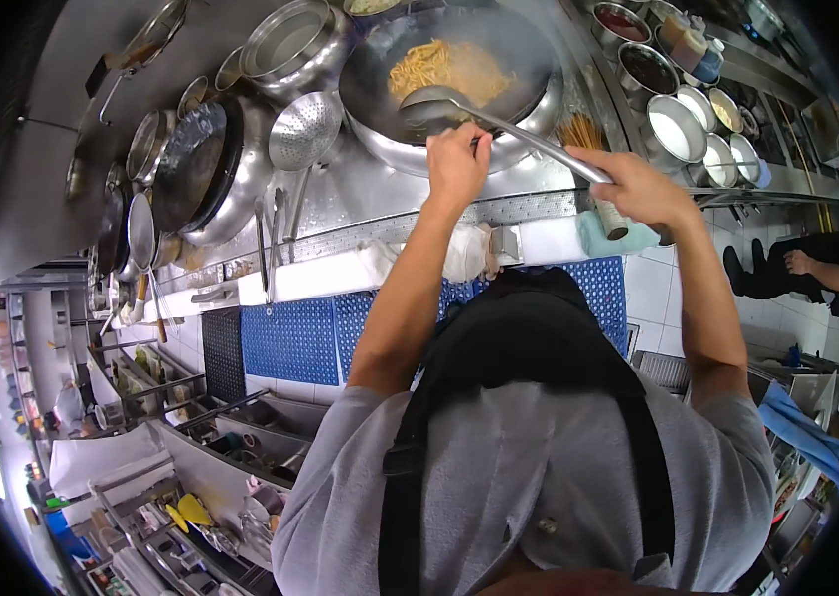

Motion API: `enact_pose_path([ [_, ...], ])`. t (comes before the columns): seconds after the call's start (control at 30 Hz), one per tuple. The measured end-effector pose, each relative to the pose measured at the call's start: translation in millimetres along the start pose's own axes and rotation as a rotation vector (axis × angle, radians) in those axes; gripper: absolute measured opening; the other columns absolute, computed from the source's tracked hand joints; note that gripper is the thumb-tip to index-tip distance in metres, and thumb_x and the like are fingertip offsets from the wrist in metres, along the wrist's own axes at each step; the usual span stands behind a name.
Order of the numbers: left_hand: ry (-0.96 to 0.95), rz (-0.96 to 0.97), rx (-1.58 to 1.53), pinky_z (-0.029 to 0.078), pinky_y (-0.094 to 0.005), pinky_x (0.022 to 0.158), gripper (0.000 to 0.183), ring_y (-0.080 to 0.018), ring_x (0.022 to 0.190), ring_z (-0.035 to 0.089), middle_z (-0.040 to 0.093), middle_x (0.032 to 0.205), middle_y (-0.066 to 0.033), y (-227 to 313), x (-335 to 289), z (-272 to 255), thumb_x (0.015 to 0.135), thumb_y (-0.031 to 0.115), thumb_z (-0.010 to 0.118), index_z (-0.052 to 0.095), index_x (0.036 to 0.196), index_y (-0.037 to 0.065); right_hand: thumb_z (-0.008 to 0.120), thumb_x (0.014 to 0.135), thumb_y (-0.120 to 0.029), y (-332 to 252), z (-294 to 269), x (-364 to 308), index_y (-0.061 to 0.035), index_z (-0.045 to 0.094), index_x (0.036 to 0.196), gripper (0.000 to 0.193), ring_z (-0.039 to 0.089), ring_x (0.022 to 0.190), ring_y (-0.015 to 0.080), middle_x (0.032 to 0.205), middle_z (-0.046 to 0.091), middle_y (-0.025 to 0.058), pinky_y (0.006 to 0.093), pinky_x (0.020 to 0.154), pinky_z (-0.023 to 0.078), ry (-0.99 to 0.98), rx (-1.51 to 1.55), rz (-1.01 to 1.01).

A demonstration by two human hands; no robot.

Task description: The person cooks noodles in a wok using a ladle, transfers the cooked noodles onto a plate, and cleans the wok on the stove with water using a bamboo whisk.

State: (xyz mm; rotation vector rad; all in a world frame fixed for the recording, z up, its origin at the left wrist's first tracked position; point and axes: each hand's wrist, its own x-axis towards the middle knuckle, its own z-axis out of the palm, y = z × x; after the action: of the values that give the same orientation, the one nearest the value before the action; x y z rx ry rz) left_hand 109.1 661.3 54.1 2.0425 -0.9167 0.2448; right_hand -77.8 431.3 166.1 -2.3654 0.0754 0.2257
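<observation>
A large dark wok [368, 87] sits on a steel burner ring, with yellow-brown noodles [431, 70] and rising steam in it. My left hand [456, 166] is closed at the wok's near rim, and seems to grip it there; the fingertips are partly hidden. In my right hand [635, 186] is the end of a long steel ladle's handle. The ladle [529, 136] slants to the left, its bowl over the near part of the wok, close to the noodles. Beneath my right hand lies a bamboo wok brush [581, 132].
Left of the wok rests a perforated skimmer [304, 131], beside steel pots [290, 45] and a stack of dark woks [191, 164]. Seasoning containers [676, 129] and sauce bottles [690, 50] stand at the right. A white cloth [315, 275] lies along the near edge. Another person's hand [799, 261] shows far right.
</observation>
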Motion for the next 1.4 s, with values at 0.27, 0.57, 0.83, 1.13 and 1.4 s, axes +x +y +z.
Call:
enact_pose_path([
  [0.27,0.075,0.122,0.041,0.041,-0.0428,0.073,0.009,-0.0269,0.067,0.057,0.06,0.068,-0.0059,48,-84,-23,0.09,0.017,0.077,0.073,0.087,0.009,0.064,0.093,-0.003,-18,3,3,-0.0049,0.049,0.155,0.063,0.069,0.079,0.0309,0.097,0.072,0.0203,0.0402,0.077,0.056,0.118,-0.049,-0.062],
  [0.57,0.083,0.07,0.044,0.044,-0.046,0.075,0.009,-0.0308,0.071,0.062,0.066,0.07,-0.0098,-6,-22,2,0.089,0.018,0.076,0.074,0.086,0.01,0.063,0.093,0.002,19,14,15,-0.012,0.051,0.156,0.065,0.059,0.06,0.014,0.096,0.071,0.0082,0.03,0.059,0.052,0.198,-0.146,-0.23],
  [0.83,0.132,0.177,0.055,0.041,-0.0417,0.074,0.006,-0.0243,0.067,0.057,0.061,0.066,-0.0035,43,-49,-49,0.087,0.013,0.078,0.073,0.085,0.01,0.065,0.093,0.0,-38,-63,-40,-0.0128,0.052,0.155,0.064,0.067,0.072,0.0221,0.1,0.072,0.0153,0.0357,0.069,0.055,-0.017,0.049,0.154],
  [1.13,0.012,-0.002,0.103,0.049,-0.0455,0.07,0.018,-0.0323,0.069,0.067,0.069,0.069,-0.0112,20,-52,-6,0.088,0.024,0.079,0.072,0.081,0.01,0.069,0.092,-0.005,31,-8,0,-0.0127,0.053,0.154,0.064,0.074,0.088,0.0332,0.108,0.075,0.0222,0.0403,0.081,0.057,0.216,-0.278,-0.108],
  [1.4,0.118,0.05,0.107,0.052,-0.045,0.059,0.018,-0.0358,0.062,0.068,0.068,0.065,-0.0138,18,5,-29,0.087,0.025,0.079,0.074,0.08,0.01,0.068,0.091,-0.006,-84,-61,-5,-0.0084,0.058,0.148,0.058,0.071,0.109,0.0389,0.122,0.072,0.0254,0.043,0.098,0.053,-0.181,-0.143,0.34],
])
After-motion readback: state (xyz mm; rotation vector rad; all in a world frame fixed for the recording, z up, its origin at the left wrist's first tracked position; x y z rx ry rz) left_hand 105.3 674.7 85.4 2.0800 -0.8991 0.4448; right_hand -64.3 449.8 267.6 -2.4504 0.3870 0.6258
